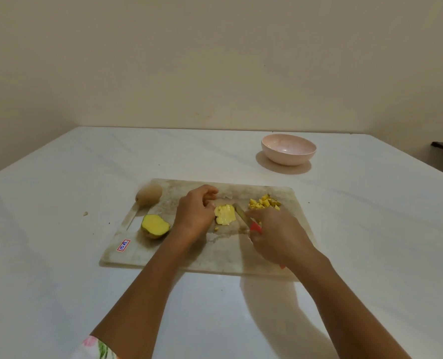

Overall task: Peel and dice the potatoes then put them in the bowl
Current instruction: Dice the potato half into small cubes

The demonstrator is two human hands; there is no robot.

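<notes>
Knife (pixel 242 213) tip far-left, toward potato slices (pixel 225 215)

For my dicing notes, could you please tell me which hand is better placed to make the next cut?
Probably the right hand: it grips the red-handled knife, whose blade lies beside the sliced potato. The left hand holds that piece steady.
</notes>
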